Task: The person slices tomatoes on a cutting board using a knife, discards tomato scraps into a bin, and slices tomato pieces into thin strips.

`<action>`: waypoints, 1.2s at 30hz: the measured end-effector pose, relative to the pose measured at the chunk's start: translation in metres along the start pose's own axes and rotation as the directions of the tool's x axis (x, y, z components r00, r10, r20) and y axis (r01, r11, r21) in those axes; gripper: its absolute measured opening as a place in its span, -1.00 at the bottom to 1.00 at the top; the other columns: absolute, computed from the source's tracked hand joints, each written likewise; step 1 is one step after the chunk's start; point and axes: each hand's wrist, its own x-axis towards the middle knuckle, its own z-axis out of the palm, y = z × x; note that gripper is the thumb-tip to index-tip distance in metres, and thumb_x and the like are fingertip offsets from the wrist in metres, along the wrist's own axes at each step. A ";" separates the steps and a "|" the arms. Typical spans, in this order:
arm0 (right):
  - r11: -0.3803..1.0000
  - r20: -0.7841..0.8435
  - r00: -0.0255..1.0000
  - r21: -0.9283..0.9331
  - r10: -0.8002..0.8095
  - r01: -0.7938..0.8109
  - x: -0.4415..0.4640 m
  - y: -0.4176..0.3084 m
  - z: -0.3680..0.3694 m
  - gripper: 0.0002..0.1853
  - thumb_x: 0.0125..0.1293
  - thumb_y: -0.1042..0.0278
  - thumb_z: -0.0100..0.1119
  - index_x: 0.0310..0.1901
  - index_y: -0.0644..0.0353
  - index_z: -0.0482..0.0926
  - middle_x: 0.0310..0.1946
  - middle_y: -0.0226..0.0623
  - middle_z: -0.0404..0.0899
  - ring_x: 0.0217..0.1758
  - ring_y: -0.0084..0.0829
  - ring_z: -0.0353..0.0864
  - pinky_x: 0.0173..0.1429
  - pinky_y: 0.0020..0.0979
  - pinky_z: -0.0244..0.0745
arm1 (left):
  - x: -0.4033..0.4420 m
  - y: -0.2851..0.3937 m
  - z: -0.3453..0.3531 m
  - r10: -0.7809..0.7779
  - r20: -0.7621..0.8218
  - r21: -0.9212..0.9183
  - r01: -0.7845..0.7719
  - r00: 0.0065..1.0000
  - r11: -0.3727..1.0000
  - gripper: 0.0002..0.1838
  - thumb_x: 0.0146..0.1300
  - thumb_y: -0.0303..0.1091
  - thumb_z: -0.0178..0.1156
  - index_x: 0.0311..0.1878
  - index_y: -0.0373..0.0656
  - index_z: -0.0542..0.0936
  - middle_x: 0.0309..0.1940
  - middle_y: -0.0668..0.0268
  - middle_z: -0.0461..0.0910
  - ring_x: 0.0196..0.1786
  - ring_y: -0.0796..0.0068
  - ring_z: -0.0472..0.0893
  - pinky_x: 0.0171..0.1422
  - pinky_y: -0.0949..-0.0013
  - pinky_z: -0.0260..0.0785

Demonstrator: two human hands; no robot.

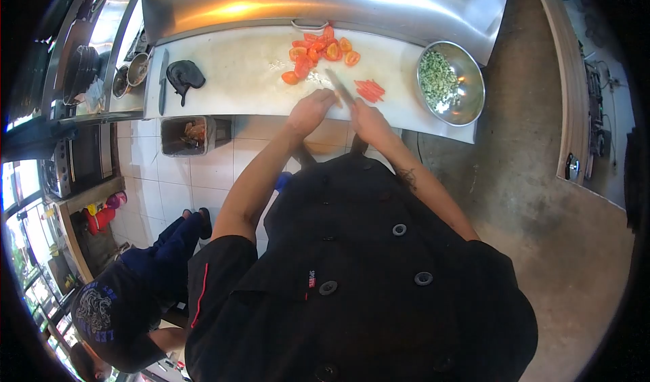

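Observation:
My right hand (370, 124) is closed round the handle of a knife (340, 86), whose blade points away from me over the white cutting board (237, 64). Just left of the blade, my left hand (311, 113) has its fingers curled down at the board's near edge. What lies under those fingertips is too small to make out. Beyond both hands is a pile of cut tomatoes (315, 47), in halves and hollowed pieces. Thin tomato strips (369, 90) lie right of the blade. Wet pulp and seeds are scattered between the pile and the knife.
A metal bowl (469, 111) with chopped greens (437, 77) stands at the board's right end. Toward the left end lie a crumpled black item (184, 77) and a second knife (162, 96). Below the counter is a waste bin (211, 135). Another person (115, 307) is at lower left.

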 end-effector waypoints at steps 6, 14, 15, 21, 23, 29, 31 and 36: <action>0.997 0.016 0.997 0.009 0.080 -0.080 0.001 0.019 0.004 -0.68 0.75 0.15 -0.07 0.03 0.29 0.44 -0.28 0.35 0.69 -0.13 0.47 0.69 0.01 0.33 0.53 | 0.004 0.007 -0.009 0.021 0.017 0.014 -0.021 1.000 1.000 -0.80 0.39 -0.47 0.22 0.02 -0.11 0.71 0.04 0.23 0.72 0.14 0.18 0.73 0.18 0.18 0.68; 0.975 -0.025 0.982 -0.123 0.185 -0.187 -0.014 -0.002 0.015 -0.75 0.73 0.20 -0.06 0.06 0.25 0.41 -0.25 0.38 0.71 -0.08 0.49 0.71 0.06 0.37 0.53 | 0.008 0.011 -0.003 0.069 0.001 0.092 -0.069 0.998 0.993 -0.83 0.40 -0.43 0.25 0.00 -0.09 0.71 -0.04 0.27 0.69 0.02 0.20 0.70 0.08 0.19 0.67; 0.969 -0.023 0.982 -0.160 0.189 -0.190 -0.014 0.001 0.013 -0.76 0.73 0.21 -0.06 0.06 0.24 0.40 -0.24 0.40 0.71 -0.06 0.49 0.71 0.07 0.38 0.54 | 0.011 0.012 -0.004 0.074 -0.002 0.129 -0.073 0.997 0.989 -0.83 0.39 -0.43 0.25 0.00 -0.08 0.71 -0.05 0.28 0.69 -0.01 0.20 0.70 0.07 0.20 0.67; 0.966 0.084 0.967 -0.118 0.241 -0.231 -0.016 -0.018 -0.006 -0.72 0.68 0.29 -0.10 0.18 0.31 0.45 0.04 0.40 0.73 0.18 0.43 0.74 0.26 0.32 0.60 | 0.007 0.015 0.009 0.010 -0.074 0.166 0.002 0.997 0.986 -0.83 0.36 -0.43 0.27 -0.03 -0.06 0.72 -0.07 0.30 0.69 -0.03 0.23 0.69 0.03 0.21 0.67; 0.963 0.098 0.962 -0.116 0.254 -0.242 -0.022 -0.025 -0.007 -0.72 0.68 0.28 -0.10 0.17 0.31 0.46 0.05 0.41 0.72 0.20 0.43 0.74 0.28 0.32 0.58 | 0.006 0.016 0.007 0.003 -0.065 0.165 0.007 0.998 0.986 -0.83 0.35 -0.43 0.27 -0.03 -0.06 0.73 -0.07 0.31 0.70 -0.02 0.24 0.69 0.02 0.21 0.67; 0.987 -0.047 0.988 -0.056 0.146 -0.149 -0.027 0.002 0.011 -0.76 0.74 0.20 -0.06 0.04 0.25 0.39 -0.29 0.46 0.68 -0.12 0.56 0.66 -0.01 0.43 0.45 | 0.008 0.020 0.006 -0.007 -0.048 0.181 0.016 0.999 0.983 -0.82 0.32 -0.43 0.27 -0.04 -0.10 0.72 -0.08 0.29 0.67 -0.04 0.23 0.68 -0.01 0.20 0.67; 0.988 -0.049 0.989 -0.059 0.141 -0.144 -0.028 0.004 0.011 -0.76 0.74 0.21 -0.05 0.04 0.25 0.39 -0.30 0.45 0.68 -0.13 0.56 0.66 -0.02 0.43 0.45 | 0.010 0.021 0.005 -0.002 -0.050 0.165 0.010 0.999 0.986 -0.84 0.29 -0.43 0.27 -0.08 -0.15 0.70 -0.12 0.26 0.63 -0.05 0.22 0.67 -0.02 0.20 0.67; 0.988 -0.028 0.993 -0.100 0.112 -0.114 -0.030 0.004 0.010 -0.78 0.73 0.24 -0.03 0.02 0.27 0.38 -0.31 0.44 0.68 -0.14 0.56 0.66 -0.01 0.44 0.45 | 0.012 0.019 0.002 0.001 -0.053 0.135 0.006 0.999 0.991 -0.81 0.31 -0.43 0.26 -0.04 -0.15 0.72 -0.09 0.28 0.68 -0.05 0.22 0.69 -0.01 0.21 0.67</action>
